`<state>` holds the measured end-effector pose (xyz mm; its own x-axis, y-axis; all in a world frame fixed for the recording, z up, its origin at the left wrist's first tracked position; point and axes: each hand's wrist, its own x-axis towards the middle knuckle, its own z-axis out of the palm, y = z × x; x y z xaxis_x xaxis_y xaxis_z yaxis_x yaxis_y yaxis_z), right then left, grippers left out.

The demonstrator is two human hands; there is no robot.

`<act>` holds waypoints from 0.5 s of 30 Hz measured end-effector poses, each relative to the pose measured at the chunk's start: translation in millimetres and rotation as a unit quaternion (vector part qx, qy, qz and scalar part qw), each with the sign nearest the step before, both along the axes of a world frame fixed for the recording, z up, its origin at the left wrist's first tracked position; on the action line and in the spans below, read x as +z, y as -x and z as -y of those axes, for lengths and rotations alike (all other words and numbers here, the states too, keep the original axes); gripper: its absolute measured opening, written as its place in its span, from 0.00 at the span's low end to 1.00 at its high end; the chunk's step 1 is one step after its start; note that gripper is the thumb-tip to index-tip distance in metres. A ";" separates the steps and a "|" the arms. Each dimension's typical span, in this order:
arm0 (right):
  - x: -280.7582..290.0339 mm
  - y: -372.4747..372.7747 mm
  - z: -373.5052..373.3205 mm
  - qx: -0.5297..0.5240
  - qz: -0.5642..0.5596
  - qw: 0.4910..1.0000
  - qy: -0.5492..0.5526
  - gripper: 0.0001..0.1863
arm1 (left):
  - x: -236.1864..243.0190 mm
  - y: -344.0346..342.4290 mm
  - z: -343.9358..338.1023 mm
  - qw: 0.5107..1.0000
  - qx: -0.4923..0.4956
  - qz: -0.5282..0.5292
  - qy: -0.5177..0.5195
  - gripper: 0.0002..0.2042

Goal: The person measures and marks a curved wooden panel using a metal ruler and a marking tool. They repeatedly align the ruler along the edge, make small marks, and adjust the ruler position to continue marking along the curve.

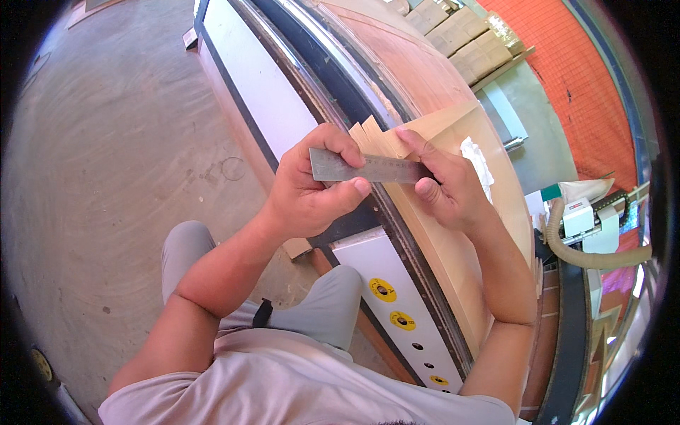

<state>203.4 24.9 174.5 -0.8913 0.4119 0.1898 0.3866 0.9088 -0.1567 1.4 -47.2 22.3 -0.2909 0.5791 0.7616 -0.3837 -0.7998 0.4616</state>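
Observation:
My left hand (320,180) is closed on the left end of a steel ruler (379,168), its index finger and thumb at the ruler's edges. My right hand (450,184) grips the other end, fingers bent and thumb near the ruler's lower edge. Behind and below the ruler are thin pale wooden strips (372,134), lying on a wooden panel (482,283) along the long machine bed. A crumpled white paper or cloth (478,159) lies just to the right of my right hand.
The machine's white side (354,262) has yellow round labels and holes. Beyond are stacked cardboard packages (460,42), orange mesh (567,85), and equipment with a beige hose (588,258) at right. Concrete floor (106,177) spreads left; my legs are below.

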 end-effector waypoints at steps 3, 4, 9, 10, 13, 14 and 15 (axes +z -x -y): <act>-3.3 0.4 -0.6 -0.001 -0.002 1.000 0.006 0.39 | -1.7 1.2 -0.3 1.000 -0.008 0.003 0.000 0.11; -4.0 0.9 -1.2 0.002 -0.005 1.000 0.009 0.38 | -1.9 2.0 -0.8 1.000 -0.007 0.000 -0.001 0.11; -2.9 3.3 -3.4 -0.004 0.011 1.000 0.013 0.37 | -1.4 3.9 -3.1 1.000 0.004 -0.003 0.001 0.11; -2.3 3.6 -3.4 -0.007 0.014 1.000 0.017 0.37 | -1.1 3.9 -2.9 1.000 0.001 -0.002 0.000 0.11; -0.5 4.6 -3.5 -0.003 0.021 1.000 0.021 0.37 | -0.4 3.7 0.6 0.999 -0.024 0.007 0.023 0.10; -0.2 4.9 -3.6 0.000 0.018 0.999 0.031 0.37 | -0.2 3.6 2.4 0.999 -0.032 0.011 0.028 0.10; 0.1 5.1 -3.7 0.003 0.022 1.000 0.020 0.37 | 0.1 3.5 3.6 0.999 -0.032 0.007 0.035 0.10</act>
<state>198.3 28.6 174.6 -0.9011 0.4128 0.1328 0.3883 0.9045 -0.1763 -2.1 -50.8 22.4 -0.2616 0.6488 0.7146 -0.4393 -0.7393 0.5104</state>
